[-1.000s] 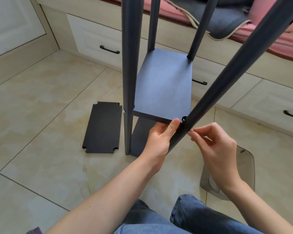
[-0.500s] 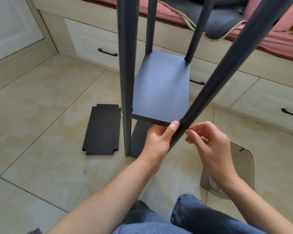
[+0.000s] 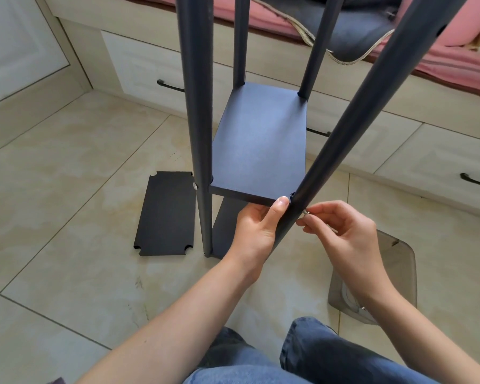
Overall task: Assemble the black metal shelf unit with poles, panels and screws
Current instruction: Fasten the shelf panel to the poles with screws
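Note:
The black shelf unit stands on the tiled floor with several dark poles rising around a mounted black panel [image 3: 261,142]. My left hand [image 3: 257,227] holds that panel's near right corner from below, thumb on its edge beside the near right pole [image 3: 344,128]. My right hand [image 3: 344,231] pinches a small silver screw [image 3: 306,213] against that pole just under the panel. A screw head [image 3: 195,185] shows on the near left pole [image 3: 198,106]. A lower panel [image 3: 227,228] is partly hidden behind my left hand.
A loose black panel [image 3: 165,214] with notched corners lies flat on the floor to the left. A smoky translucent container [image 3: 399,273] sits on the floor at right. Cream drawers [image 3: 144,70] and a pink cushioned bench [image 3: 455,62] run behind. My knees in jeans are at the bottom.
My right hand shifted slightly and the silver screw now shows between its fingertips at the pole. My left hand keeps its hold on the panel corner.

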### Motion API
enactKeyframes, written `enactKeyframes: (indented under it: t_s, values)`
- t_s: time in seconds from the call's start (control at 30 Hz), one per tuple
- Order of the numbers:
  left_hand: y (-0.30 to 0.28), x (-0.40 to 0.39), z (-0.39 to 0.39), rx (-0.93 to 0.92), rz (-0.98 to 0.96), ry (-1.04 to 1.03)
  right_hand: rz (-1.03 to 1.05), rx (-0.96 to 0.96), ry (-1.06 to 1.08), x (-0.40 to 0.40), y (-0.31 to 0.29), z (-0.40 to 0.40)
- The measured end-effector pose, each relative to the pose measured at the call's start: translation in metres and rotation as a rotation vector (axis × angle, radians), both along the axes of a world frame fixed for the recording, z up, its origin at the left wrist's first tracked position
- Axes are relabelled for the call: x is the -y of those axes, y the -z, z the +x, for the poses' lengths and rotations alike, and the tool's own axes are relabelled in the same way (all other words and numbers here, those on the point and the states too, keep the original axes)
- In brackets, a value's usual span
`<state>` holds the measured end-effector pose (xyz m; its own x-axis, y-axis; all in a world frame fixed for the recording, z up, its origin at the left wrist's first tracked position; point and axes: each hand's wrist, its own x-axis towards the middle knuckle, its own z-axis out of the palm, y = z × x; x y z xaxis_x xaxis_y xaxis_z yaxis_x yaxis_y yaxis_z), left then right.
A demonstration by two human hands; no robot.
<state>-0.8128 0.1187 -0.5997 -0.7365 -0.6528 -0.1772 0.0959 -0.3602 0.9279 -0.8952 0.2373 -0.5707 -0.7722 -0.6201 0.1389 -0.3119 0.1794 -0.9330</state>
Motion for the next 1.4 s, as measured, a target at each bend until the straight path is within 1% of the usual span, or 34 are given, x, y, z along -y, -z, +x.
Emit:
enactKeyframes:
  t_s: [0.1,0.23,0.27,0.37,0.4,0.43,0.5,0.6,0.67,0.8,0.83,0.87,0.9,0.93,1.03,1.1,1.3,1.4]
  values:
    - [0.001,-0.001,-0.001,0.006,0.003,0.001,-0.009,0.062,0.002,0.000,0.000,-0.001]
    - [0.002,-0.002,-0.002,0.004,0.016,-0.008,0.006,0.085,0.003,0.000,-0.002,-0.001]
    - [0.003,-0.002,-0.002,0.003,0.017,-0.009,0.005,0.132,0.011,0.001,-0.002,-0.001]
    - [0.004,-0.002,-0.003,0.009,0.013,-0.012,-0.022,0.407,0.059,0.002,-0.004,0.000]
    - [0.004,-0.003,-0.003,0.013,0.010,-0.012,-0.021,0.457,0.072,0.002,-0.005,0.000]
    - [0.004,-0.004,-0.003,0.015,0.008,-0.015,-0.011,0.463,0.079,0.002,-0.005,0.000]
    - [0.004,-0.006,-0.003,0.019,0.010,-0.026,0.024,0.396,0.088,0.002,-0.005,0.000]
    - [0.003,-0.011,-0.004,0.013,0.028,-0.080,0.064,0.217,0.102,0.001,-0.004,0.000]
    - [0.002,-0.015,-0.006,0.004,0.056,-0.124,0.083,0.017,0.097,0.001,-0.004,0.002]
    - [0.001,-0.020,-0.007,0.022,0.087,-0.175,0.129,-0.467,0.073,-0.001,-0.001,0.005]
    - [0.001,-0.021,-0.007,0.030,0.085,-0.179,0.140,-0.531,0.075,-0.001,0.000,0.005]
    - [0.001,-0.021,-0.007,0.034,0.083,-0.182,0.143,-0.552,0.078,-0.001,0.001,0.004]
    - [0.001,-0.020,-0.007,0.036,0.082,-0.183,0.138,-0.531,0.083,-0.001,0.001,0.004]
    - [0.001,-0.020,-0.007,0.037,0.082,-0.182,0.127,-0.469,0.086,-0.001,0.001,0.004]
    - [0.001,-0.019,-0.007,0.036,0.088,-0.170,0.083,-0.165,0.090,0.000,0.000,0.005]
    - [0.000,-0.018,-0.007,0.034,0.101,-0.150,0.061,-0.046,0.090,0.000,-0.001,0.006]
    - [0.002,-0.014,-0.009,0.009,0.145,-0.094,0.069,0.103,0.064,0.002,-0.002,0.006]
    - [-0.001,-0.013,-0.010,0.010,0.137,-0.070,0.066,0.104,0.065,0.002,-0.002,0.006]
